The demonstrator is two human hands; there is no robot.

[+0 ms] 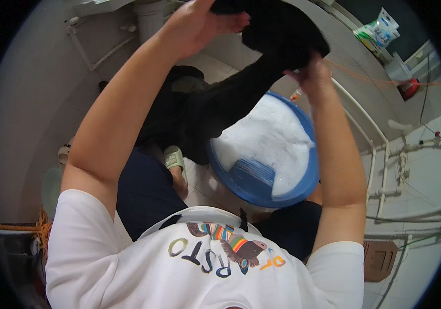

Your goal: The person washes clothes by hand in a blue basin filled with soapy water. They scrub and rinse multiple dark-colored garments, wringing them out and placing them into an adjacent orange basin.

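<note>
A black garment (pixel 225 103) is stretched up between my raised hands, and its lower folds hang down to the left of the basin. At the top edge, my left hand (pixel 211 24) grips one part of the cloth with its fingers lying along it. My right hand (pixel 310 77) is closed on another part, slightly blurred, with some fingers hidden by the cloth. Under the garment stands a round blue basin (pixel 220 180) full of white suds (pixel 277 134). A ridged blue washboard section (pixel 254 172) shows at the basin's near side.
My slippered foot (pixel 174 157) is on the tiled floor left of the basin. White pipes (pixel 385 170) run along the right wall. A plastic package (pixel 380 33) stands on a ledge at the upper right. An orange rope (pixel 42 232) is tied at the lower left.
</note>
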